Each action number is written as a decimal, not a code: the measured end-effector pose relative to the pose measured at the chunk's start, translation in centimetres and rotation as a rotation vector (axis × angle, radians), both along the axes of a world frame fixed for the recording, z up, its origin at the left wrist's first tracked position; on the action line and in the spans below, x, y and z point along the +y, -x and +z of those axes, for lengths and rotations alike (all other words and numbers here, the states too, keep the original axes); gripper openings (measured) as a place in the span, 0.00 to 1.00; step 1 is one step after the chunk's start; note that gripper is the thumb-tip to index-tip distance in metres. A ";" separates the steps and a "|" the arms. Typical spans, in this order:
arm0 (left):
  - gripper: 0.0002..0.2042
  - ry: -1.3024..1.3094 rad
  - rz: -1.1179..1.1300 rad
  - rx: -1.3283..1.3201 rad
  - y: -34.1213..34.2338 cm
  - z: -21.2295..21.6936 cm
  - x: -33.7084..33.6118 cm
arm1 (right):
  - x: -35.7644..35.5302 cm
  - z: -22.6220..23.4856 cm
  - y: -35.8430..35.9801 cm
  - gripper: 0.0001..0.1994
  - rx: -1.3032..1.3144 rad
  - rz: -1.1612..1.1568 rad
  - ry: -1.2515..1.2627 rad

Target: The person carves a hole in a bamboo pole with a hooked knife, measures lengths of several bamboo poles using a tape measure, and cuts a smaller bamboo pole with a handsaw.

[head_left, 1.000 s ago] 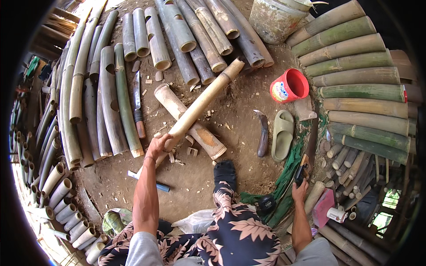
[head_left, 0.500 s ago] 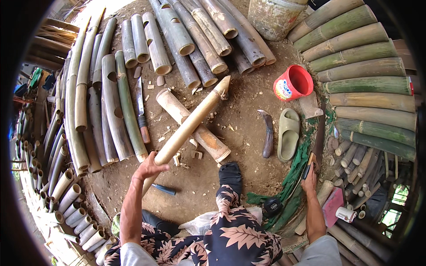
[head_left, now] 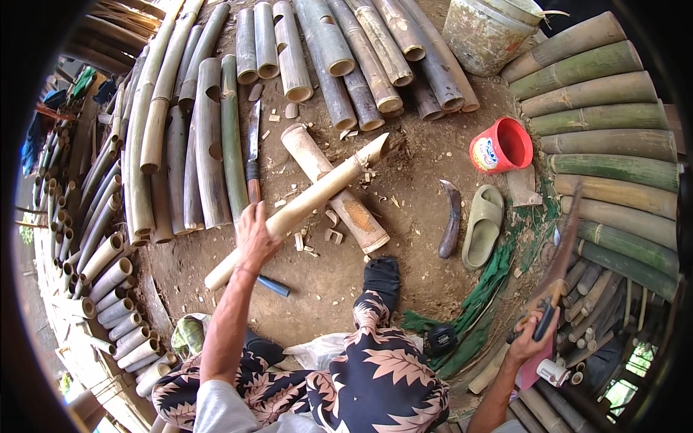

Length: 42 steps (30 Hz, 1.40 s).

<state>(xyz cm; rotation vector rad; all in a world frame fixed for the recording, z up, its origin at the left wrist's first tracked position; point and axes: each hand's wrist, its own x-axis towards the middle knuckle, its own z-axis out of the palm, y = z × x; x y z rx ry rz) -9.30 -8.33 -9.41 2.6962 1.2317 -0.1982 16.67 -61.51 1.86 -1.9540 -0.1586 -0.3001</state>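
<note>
A pale bamboo pole (head_left: 310,198) with a slanted, pointed far end lies crosswise on a shorter bamboo piece (head_left: 366,225) on the dirt ground. My left hand (head_left: 256,234) is closed over the pole near its lower left end. At the right, my right hand (head_left: 532,339) grips the handle of a handsaw, its brown blade (head_left: 561,260) raised and pointing away from me, slightly blurred. A knife (head_left: 253,155) with a dark and wooden handle lies beyond my left hand. Close to my left wrist is a blue tube-like piece (head_left: 273,286).
Bamboo lengths (head_left: 209,144) lie at the left, far side and right. A red bucket (head_left: 501,146), a green slipper (head_left: 483,227) and a curved dark piece (head_left: 450,220) sit right of centre. Green netting (head_left: 469,310) holds a black tape measure (head_left: 442,338). A dirty pail (head_left: 484,36) stands far right.
My right hand has lifted the handsaw off the ground at the right and drawn it nearer me. My left hand has shifted further up over the pole, which stays across the shorter piece.
</note>
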 end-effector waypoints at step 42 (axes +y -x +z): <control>0.41 0.190 0.345 -0.289 -16.8 -4.6 -2.6 | 20.0 -2.9 1.4 0.28 0.107 0.948 0.273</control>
